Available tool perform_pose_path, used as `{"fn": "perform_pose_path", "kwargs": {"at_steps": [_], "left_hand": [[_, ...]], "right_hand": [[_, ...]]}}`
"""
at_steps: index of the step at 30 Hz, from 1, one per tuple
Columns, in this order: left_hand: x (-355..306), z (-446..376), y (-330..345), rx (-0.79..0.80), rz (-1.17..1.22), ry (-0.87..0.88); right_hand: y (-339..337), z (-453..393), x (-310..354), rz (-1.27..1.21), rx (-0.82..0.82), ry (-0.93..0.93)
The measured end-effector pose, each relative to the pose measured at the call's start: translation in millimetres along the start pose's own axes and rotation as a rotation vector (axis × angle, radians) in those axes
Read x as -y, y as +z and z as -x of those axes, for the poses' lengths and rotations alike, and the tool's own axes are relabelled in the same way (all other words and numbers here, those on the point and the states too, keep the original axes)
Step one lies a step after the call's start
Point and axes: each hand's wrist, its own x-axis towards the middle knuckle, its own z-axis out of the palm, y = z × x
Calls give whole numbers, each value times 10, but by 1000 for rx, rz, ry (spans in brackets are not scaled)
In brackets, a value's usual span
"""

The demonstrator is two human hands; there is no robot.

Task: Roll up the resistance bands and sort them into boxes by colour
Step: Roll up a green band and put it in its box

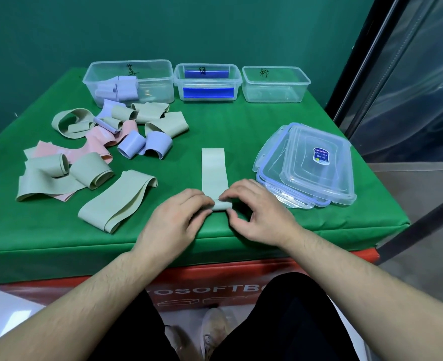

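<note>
Green cloth covers the padded table, which sits on a red block with white lettering along its front. Along the far edge stand three clear plastic boxes, each with a handwritten mark: the large left box holds several rolled pale lilac bands, the middle box has blue strips showing on its near and far walls, and what else it holds cannot be told, while the right box shows nothing inside. To the right, near the front, lies a stack of clear plastic lids with blue seals and a small sticker on top. On the left of the cloth spreads a loose heap of sage green, pink and lilac resistance bands, some curled, some flat. Near the front middle lies one flat sage green band, stretched away from the person, its near end turned into a small roll. The left hand and the right hand both pinch that roll, one at each end, fingers curled over it.
</note>
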Motion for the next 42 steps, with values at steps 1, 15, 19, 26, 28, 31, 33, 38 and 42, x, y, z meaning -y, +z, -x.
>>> {"fn": "perform_pose_path", "kwargs": {"at_steps": [1,15,19,26,28,31,33,38,42], "left_hand": [[3,3,-6,8,3,5],[-18,-42,-7,26,3,-124],[-19,-61,-21,11,-2,-98],[9,-76,8,-13,-18,-96],[18,-100,7,-1,-38,-106],[32,-137,11,23,-48,-127],[36,-153,7,33,-37,-137],[46,-153,-6,44,-61,-78],[95,-191,-9,46,-113,-55]], "right_hand": [[2,-2,1,2,3,1],[33,-33,-29,34,1,65],[51,-36,-38,51,-11,71],[40,-36,-30,61,1,111],[35,-36,-30,58,-9,104],[31,-42,-38,53,-24,82],[43,-49,-33,50,-25,88],[55,-46,-40,71,-12,119],[55,-44,-34,73,-3,143]]}}
